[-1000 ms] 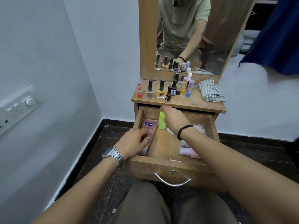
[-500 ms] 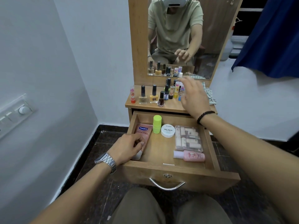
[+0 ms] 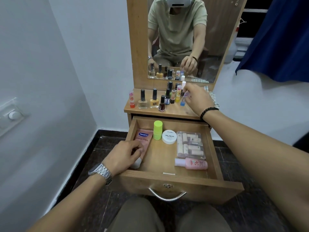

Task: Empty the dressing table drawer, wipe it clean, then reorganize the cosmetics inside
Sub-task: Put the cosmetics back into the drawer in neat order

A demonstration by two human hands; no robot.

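Observation:
The wooden drawer (image 3: 215, 166) is pulled out. Inside lie a pink Vaseline tube (image 3: 145, 137), an upright green stick (image 3: 157, 129), a white nail polish remover tub (image 3: 169, 136), a clear box of small bottles (image 3: 190, 145) and a pink bottle (image 3: 194, 163) on its side. My left hand (image 3: 123, 156) rests on the lower end of the Vaseline tube. My right hand (image 3: 198, 98) is up on the table top (image 3: 177, 111), pinching a lip balm stick with a blue base (image 3: 183, 102). Several nail polish bottles (image 3: 154, 99) and lip balms (image 3: 132, 99) stand in a row there.
A mirror (image 3: 181, 39) rises behind the table top. A checked cloth (image 3: 211, 93) lies at the right, mostly behind my right hand. A white wall is close on the left, and a blue curtain (image 3: 280, 36) hangs at the right. My knees are under the drawer handle (image 3: 167, 195).
My right hand left the green stick in the drawer, rose to the table top and closed its fingers on the blue-based lip balm. My left hand stayed on the Vaseline tube.

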